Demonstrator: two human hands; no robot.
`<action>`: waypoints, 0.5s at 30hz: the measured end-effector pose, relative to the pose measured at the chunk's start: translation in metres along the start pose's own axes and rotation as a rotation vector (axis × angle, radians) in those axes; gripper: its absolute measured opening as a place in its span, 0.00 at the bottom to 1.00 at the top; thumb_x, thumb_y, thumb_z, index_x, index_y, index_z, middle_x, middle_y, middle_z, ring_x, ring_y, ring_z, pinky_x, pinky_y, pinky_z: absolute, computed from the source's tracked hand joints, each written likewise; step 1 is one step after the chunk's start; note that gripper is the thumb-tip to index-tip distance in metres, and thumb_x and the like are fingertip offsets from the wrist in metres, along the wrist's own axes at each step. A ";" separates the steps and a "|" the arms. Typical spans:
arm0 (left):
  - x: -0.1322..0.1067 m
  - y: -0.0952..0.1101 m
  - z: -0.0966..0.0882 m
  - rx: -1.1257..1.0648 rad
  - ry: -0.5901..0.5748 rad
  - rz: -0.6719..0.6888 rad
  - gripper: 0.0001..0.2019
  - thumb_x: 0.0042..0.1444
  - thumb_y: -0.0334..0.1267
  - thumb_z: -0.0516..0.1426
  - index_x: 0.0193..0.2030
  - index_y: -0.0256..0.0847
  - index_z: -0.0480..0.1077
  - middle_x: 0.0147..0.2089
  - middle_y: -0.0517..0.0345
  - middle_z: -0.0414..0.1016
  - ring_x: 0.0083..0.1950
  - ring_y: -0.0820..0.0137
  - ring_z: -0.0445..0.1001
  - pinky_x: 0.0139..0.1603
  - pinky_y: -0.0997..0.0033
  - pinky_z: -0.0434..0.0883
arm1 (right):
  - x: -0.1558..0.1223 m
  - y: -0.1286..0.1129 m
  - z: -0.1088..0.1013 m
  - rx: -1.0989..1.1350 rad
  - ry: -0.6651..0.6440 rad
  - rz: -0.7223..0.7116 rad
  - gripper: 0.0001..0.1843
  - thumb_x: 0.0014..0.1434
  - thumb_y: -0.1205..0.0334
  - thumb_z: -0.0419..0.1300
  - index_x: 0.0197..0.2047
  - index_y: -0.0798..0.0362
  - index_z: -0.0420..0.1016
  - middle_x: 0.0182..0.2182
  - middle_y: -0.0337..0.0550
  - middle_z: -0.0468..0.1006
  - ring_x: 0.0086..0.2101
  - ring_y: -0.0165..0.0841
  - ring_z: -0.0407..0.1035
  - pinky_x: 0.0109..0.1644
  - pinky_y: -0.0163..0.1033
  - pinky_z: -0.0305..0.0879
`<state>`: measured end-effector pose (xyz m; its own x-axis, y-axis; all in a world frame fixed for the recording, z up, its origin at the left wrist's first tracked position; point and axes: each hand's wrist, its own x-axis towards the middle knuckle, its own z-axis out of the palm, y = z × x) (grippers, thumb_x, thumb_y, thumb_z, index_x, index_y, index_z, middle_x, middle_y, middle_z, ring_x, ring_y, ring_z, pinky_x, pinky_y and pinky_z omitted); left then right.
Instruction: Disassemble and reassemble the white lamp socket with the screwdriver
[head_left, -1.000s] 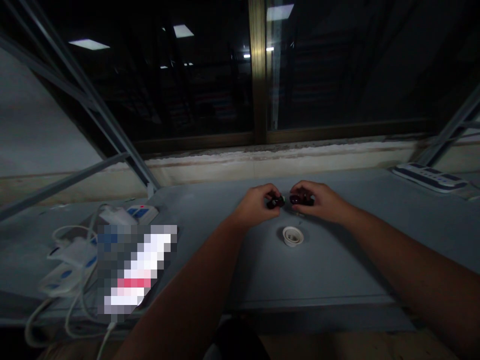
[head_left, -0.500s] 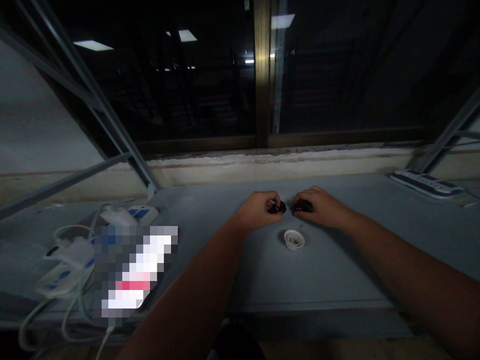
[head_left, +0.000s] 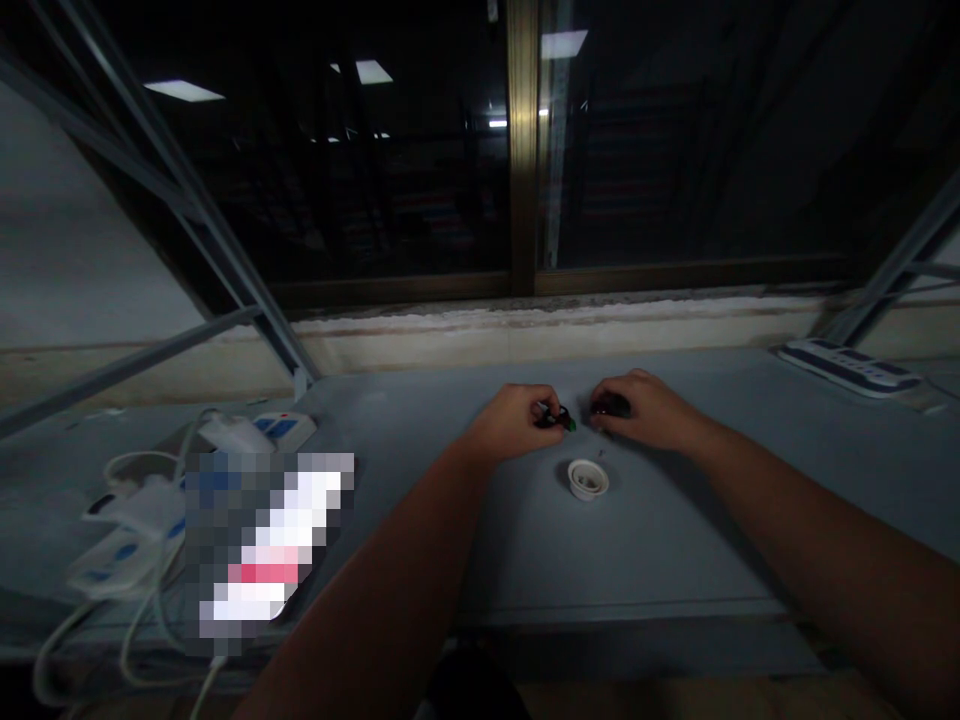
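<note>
We see two bare hands nearly meeting over a grey table (head_left: pixel 679 560). The left hand (head_left: pixel 511 422) has its fingers (head_left: pixel 541 407) curled shut, pinching a small dark part (head_left: pixel 556 419) with a green tip. The right hand (head_left: pixel 643 412) has its fingers (head_left: pixel 600 407) curled closed around a second dark part (head_left: pixel 613 406). Both parts are too small and dim for us to identify. Just below the hands, touching neither, a white round cup (head_left: pixel 588 479) stands open side up on the table; the dim light hides whatever may be inside it. A tiny speck (head_left: pixel 601 452) lies between the cup and the right hand. Well to the left are a power strip (head_left: pixel 285 429), white cables (head_left: pixel 146 625) and a pixelated object (head_left: pixel 270 540). A second power strip (head_left: pixel 847 367) sits at the far right, under a dark window (head_left: pixel 420 180).
</note>
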<state>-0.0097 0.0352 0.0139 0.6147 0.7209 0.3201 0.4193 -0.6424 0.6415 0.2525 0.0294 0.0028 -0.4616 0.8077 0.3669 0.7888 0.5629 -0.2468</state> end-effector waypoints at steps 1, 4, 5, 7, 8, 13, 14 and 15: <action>0.000 0.000 0.000 0.007 0.002 0.005 0.08 0.50 0.37 0.62 0.38 0.38 0.73 0.25 0.64 0.70 0.27 0.75 0.68 0.28 0.76 0.60 | 0.000 0.002 -0.001 -0.010 0.007 0.012 0.12 0.59 0.53 0.65 0.44 0.47 0.79 0.40 0.45 0.83 0.41 0.42 0.73 0.51 0.50 0.66; 0.000 0.002 -0.003 0.050 0.034 0.006 0.12 0.49 0.37 0.63 0.41 0.40 0.71 0.27 0.64 0.72 0.28 0.74 0.69 0.29 0.76 0.62 | -0.001 0.007 -0.001 -0.044 0.014 0.041 0.12 0.59 0.53 0.65 0.44 0.48 0.78 0.40 0.46 0.83 0.41 0.43 0.73 0.51 0.51 0.66; 0.000 0.002 -0.005 0.080 0.049 -0.006 0.13 0.49 0.37 0.63 0.42 0.40 0.71 0.28 0.63 0.72 0.28 0.73 0.69 0.29 0.75 0.63 | -0.001 0.008 -0.001 -0.056 0.013 0.047 0.11 0.59 0.54 0.65 0.44 0.48 0.78 0.40 0.47 0.83 0.41 0.43 0.73 0.51 0.52 0.65; 0.000 0.001 -0.008 0.157 0.074 -0.036 0.14 0.49 0.36 0.63 0.44 0.40 0.71 0.31 0.60 0.74 0.30 0.71 0.71 0.32 0.73 0.66 | -0.001 0.010 0.001 -0.075 0.011 0.052 0.10 0.58 0.54 0.65 0.43 0.48 0.78 0.40 0.46 0.83 0.41 0.44 0.73 0.53 0.53 0.65; 0.000 -0.001 -0.009 0.192 0.080 -0.050 0.15 0.50 0.36 0.62 0.45 0.39 0.72 0.33 0.58 0.76 0.32 0.69 0.73 0.33 0.72 0.68 | -0.002 0.011 0.001 -0.082 0.009 0.053 0.10 0.58 0.55 0.65 0.43 0.48 0.78 0.39 0.46 0.83 0.41 0.44 0.73 0.53 0.53 0.64; -0.001 -0.010 -0.011 0.314 0.056 -0.034 0.18 0.48 0.32 0.62 0.48 0.38 0.75 0.47 0.47 0.77 0.49 0.59 0.76 0.52 0.62 0.73 | -0.003 0.012 0.004 -0.107 0.010 0.055 0.12 0.55 0.56 0.67 0.43 0.47 0.79 0.41 0.46 0.83 0.44 0.46 0.72 0.53 0.53 0.65; -0.001 -0.011 -0.011 0.322 0.042 -0.029 0.17 0.48 0.32 0.61 0.47 0.38 0.76 0.48 0.47 0.77 0.50 0.59 0.76 0.54 0.61 0.73 | -0.003 0.012 0.004 -0.110 0.009 0.052 0.12 0.55 0.56 0.67 0.43 0.47 0.79 0.41 0.46 0.83 0.44 0.46 0.73 0.53 0.53 0.65; -0.001 -0.012 -0.011 0.326 0.034 -0.026 0.17 0.48 0.32 0.61 0.47 0.38 0.77 0.47 0.47 0.76 0.50 0.59 0.76 0.54 0.61 0.73 | -0.003 0.012 0.004 -0.112 0.007 0.048 0.12 0.55 0.56 0.67 0.44 0.47 0.79 0.42 0.47 0.83 0.44 0.46 0.73 0.53 0.54 0.65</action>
<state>-0.0225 0.0452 0.0140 0.5809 0.7426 0.3333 0.6293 -0.6695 0.3948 0.2619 0.0343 -0.0051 -0.4195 0.8319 0.3632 0.8505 0.5001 -0.1630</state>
